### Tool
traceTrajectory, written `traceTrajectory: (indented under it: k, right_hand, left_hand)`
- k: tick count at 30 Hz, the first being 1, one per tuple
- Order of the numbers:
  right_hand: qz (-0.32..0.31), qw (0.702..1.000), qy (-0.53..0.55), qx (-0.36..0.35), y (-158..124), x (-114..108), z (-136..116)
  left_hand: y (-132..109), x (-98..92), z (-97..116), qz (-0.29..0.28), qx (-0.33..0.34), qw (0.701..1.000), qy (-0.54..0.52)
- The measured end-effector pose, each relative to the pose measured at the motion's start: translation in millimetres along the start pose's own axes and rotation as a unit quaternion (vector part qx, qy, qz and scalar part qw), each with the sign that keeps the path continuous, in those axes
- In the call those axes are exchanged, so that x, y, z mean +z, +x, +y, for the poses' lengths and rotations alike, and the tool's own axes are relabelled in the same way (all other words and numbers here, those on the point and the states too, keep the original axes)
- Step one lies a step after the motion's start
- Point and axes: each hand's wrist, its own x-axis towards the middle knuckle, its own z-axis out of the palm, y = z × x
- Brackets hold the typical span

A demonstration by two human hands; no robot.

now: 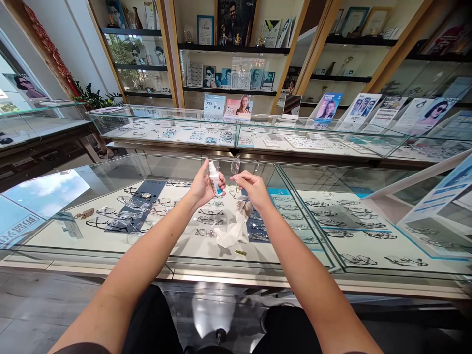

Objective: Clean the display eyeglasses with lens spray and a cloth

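Note:
My left hand [204, 186] is wrapped round a small white spray bottle [215, 181] with a blue-marked label, held upright with the nozzle on top. To its right, my right hand [252, 187] pinches a pair of thin-rimmed eyeglasses [235, 166] by the frame, the lenses turned on end and facing the bottle. Both hands are above the glass display counter. Below my right hand a pale cleaning cloth [236, 227] lies crumpled on the glass.
Rows of eyeglasses [210, 220] show inside the glass display case [177, 263]. Several pairs [110, 221] are at the left, near a small brown tag [85, 214]. A sloping sign stand [435, 196] stands on the right. Behind runs a second glass counter [169, 123].

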Motion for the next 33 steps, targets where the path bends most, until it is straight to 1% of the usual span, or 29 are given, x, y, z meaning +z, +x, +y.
traceTrajectory:
  k: [4,7,9,12,15,19,22,25,27,30,33]
  right_hand:
    - [-0.007,1.0,0.008,-0.01,0,1,-1]
    - [-0.02,1.0,0.019,0.01,-1,2,-3]
    - [-0.038,0.999,0.022,0.026,-3,3,-5]
    - [-0.076,0.996,0.027,0.039,-5,6,-7]
    - [-0.109,0.992,0.039,0.039,-8,9,-8]
    - [-0.126,0.99,0.045,0.034,-9,10,-7]
    - [-0.113,0.992,0.046,0.035,-8,8,-3]
    - [-0.065,0.995,0.069,0.036,-4,6,2]
    - [-0.032,0.994,0.097,0.037,-2,4,4]
    - [-0.007,0.993,0.11,0.039,0,3,2]
    - [-0.003,0.994,0.104,0.037,0,3,0]
  left_hand:
    - [-3,3.9,2,-0.001,0.013,0.999,0.051]
    - [0,2.8,-3,0.035,0.048,0.992,0.11]
    - [4,0.2,-8,0.081,0.089,0.978,0.17]
    - [8,-3.2,-15,0.13,0.16,0.941,0.268]
    - [9,-4.4,-17,0.131,0.189,0.918,0.323]
    - [8,-4.2,-16,0.121,0.204,0.908,0.346]
    - [8,-4.5,-16,0.135,0.212,0.905,0.344]
    - [7,-4.5,-19,0.15,0.22,0.888,0.374]
    - [4,-2.8,-21,0.149,0.217,0.874,0.409]
    - [0,2.6,-24,0.11,0.208,0.862,0.449]
    - [-3,7.3,-26,0.068,0.206,0.859,0.463]
